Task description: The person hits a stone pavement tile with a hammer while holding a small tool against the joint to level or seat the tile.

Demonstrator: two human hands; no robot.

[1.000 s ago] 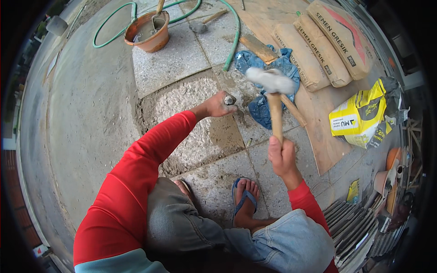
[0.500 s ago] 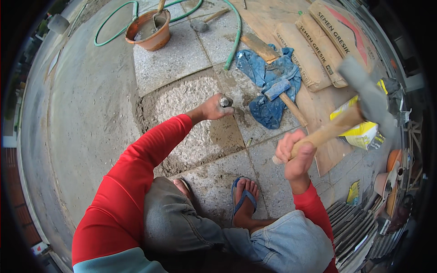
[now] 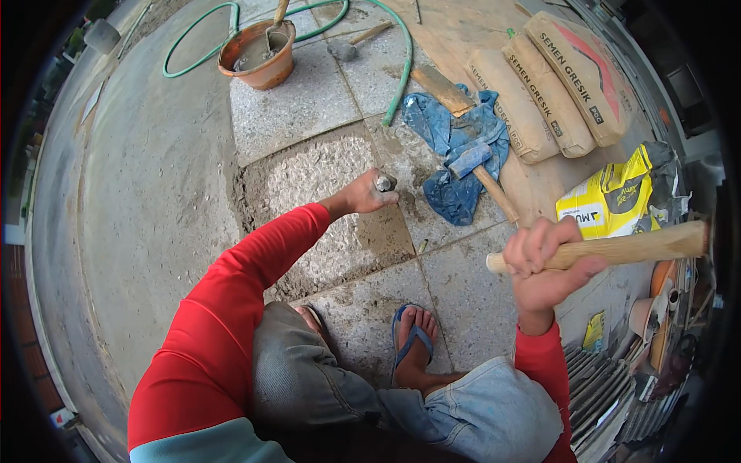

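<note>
My left hand (image 3: 366,193) is wrapped round an upright chisel (image 3: 384,184). Only its round metal top shows above the fist; the lower part is hidden. Below the fist lies a square recess of rough, chipped concrete (image 3: 312,231) among speckled grey floor tiles. Off to the right, my right hand (image 3: 549,266) grips the wooden handle of a hammer (image 3: 648,243), raised well away from the chisel. The handle points outward to the right, and its head cannot be made out at the dark rim.
Right of the recess, a mallet (image 3: 471,160) lies on a blue cloth (image 3: 436,119). Beyond are paper cement sacks (image 3: 579,77) and a yellow bag (image 3: 606,197). An orange mortar bucket (image 3: 266,76), a green hose (image 3: 407,62) and another hammer (image 3: 343,51) lie at the back.
My right hand has swung the hammer up and to the right, away from the chisel; its head has passed out of clear sight. My left hand stays nearly in place.
</note>
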